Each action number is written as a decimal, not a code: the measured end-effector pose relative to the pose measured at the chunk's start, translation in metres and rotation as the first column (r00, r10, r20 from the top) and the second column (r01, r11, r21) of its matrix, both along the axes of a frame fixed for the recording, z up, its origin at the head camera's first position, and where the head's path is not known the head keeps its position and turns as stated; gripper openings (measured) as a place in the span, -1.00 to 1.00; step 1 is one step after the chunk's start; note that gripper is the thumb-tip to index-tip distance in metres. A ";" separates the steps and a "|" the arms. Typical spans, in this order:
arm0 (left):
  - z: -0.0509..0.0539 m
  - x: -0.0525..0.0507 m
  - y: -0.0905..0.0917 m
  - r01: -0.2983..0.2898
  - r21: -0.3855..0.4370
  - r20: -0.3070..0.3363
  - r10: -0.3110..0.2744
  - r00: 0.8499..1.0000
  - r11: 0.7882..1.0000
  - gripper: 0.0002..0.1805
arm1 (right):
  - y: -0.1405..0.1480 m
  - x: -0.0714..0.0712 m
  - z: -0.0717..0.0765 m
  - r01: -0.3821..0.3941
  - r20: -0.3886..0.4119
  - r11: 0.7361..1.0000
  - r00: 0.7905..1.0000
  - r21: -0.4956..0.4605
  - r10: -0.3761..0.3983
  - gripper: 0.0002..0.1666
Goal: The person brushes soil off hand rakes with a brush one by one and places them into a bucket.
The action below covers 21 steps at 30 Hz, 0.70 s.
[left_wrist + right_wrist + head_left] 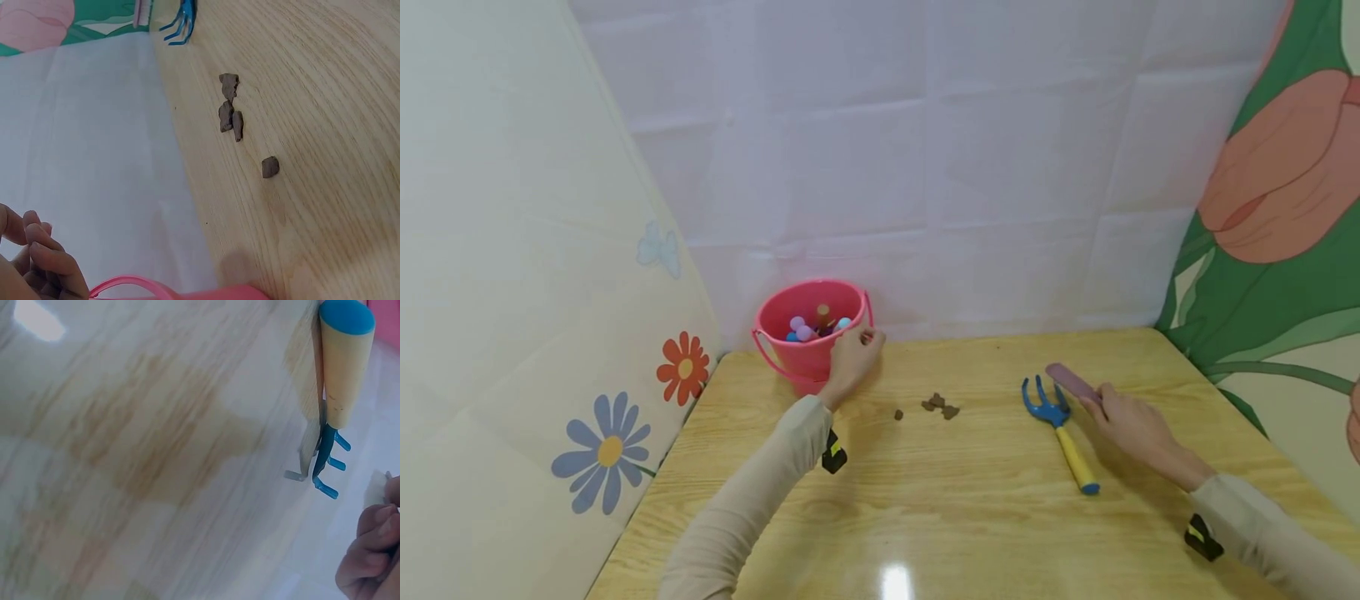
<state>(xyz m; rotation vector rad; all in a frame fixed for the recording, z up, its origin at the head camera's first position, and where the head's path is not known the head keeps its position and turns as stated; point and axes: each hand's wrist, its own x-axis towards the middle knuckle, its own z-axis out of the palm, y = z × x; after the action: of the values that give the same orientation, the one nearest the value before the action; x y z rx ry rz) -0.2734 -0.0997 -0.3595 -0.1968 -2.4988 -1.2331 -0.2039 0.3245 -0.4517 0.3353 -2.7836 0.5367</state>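
My left hand (855, 358) is at the right side of the pink bucket (805, 360), near its rim. The left fingers (53, 259) are curled toward the thumb; whether something small is pinched there is hidden. Inside the bucket are purple balls (801, 328) and other small things. My right hand (1138, 427) grips a long, flat mauve tool (1072, 382) above the table; its exact kind is unclear. Just left of that hand lies a hand fork (1060, 429) with blue tines and a yellow handle. Several brown lumps (226, 115) lie mid-table, one lump (270, 167) apart from the others.
The wood-grain table (925, 500) meets a white sheet (925, 167) at the back. Flower-printed panels stand at both sides, with a blue flower (609, 452) on the left one and a tulip (1285, 167) on the right. The bucket's handle (775, 362) hangs down in front.
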 end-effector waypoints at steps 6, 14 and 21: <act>-0.005 0.000 0.001 -0.015 -0.015 0.021 0.015 1.000 1.000 -0.77 | 0.001 0.002 0.000 0.006 -0.014 1.000 1.000 0.009 -0.006 -0.65; -0.015 0.001 0.009 0.023 0.002 0.051 -0.023 0.998 1.000 -0.77 | 0.003 0.004 -0.001 0.009 -0.042 1.000 0.999 0.016 -0.009 -0.67; -0.023 0.003 0.024 0.060 -0.011 0.062 -0.059 0.996 0.998 -0.78 | 0.004 0.004 -0.003 0.033 -0.041 0.999 0.999 0.023 -0.032 -0.68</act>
<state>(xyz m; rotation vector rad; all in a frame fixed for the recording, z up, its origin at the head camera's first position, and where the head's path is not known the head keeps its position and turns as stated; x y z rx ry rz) -0.2703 -0.0759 -0.3826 -0.2410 -2.5715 -1.2655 -0.2000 0.3286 -0.4543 0.3026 -2.7529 0.4840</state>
